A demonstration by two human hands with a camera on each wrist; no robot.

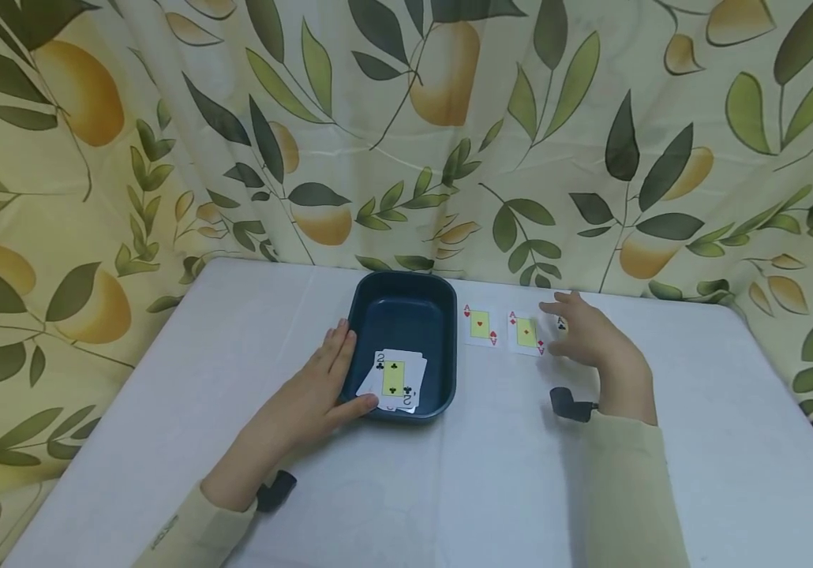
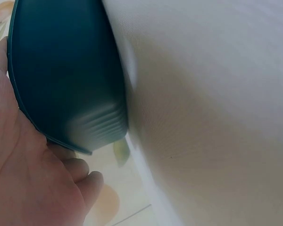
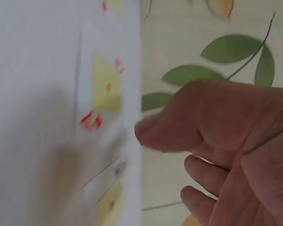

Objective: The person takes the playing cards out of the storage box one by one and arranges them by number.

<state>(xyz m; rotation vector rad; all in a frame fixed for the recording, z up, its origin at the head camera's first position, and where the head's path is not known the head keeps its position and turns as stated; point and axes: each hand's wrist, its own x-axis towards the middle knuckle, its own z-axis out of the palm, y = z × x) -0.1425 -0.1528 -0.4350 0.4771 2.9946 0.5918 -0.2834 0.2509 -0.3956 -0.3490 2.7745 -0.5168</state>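
Note:
My left hand (image 1: 310, 402) rests against the left side of a dark blue tray (image 1: 413, 315), fingers straight along its edge and thumb at the near left corner. Inside the tray lies a loose pile of playing cards with the two of clubs (image 1: 394, 379) on top. Right of the tray, an ace of hearts (image 1: 480, 324) and an ace of diamonds (image 1: 526, 333) lie face up in a row. Above a third, black-suited ace (image 1: 561, 323) hovers my right hand (image 1: 594, 335), hiding most of it. The right wrist view shows a gap between this hand and the card (image 3: 111, 205).
A white cloth covers the table (image 1: 492, 473). Behind its back edge hangs a curtain (image 1: 406, 158) printed with leaves and fruit. Each wrist carries a small black device, one by the left cuff (image 1: 276, 491) and one by the right (image 1: 571, 405).

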